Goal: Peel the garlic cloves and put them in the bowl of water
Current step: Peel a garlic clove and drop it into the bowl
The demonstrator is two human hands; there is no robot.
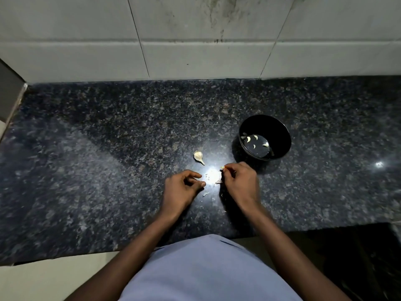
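A black bowl [280, 129] with water stands on the dark granite counter, right of centre, and several peeled cloves [248, 139] float in it. A partly stripped garlic bulb [198, 156] with its stalk lies left of the bowl. My right hand [238, 181] pinches a small garlic clove [222, 168] at its fingertips, just below the bowl. My left hand [184, 185] hovers beside it with fingers loosely curled, holding nothing that I can see. Bits of garlic skin [218, 181] lie between the two hands.
The granite counter [108, 148] runs wide to both sides and ends at a tiled wall [195, 40] behind. Its front edge is near my body. A bright light glare sits between my hands. More skin flakes [205, 194] lie nearer me.
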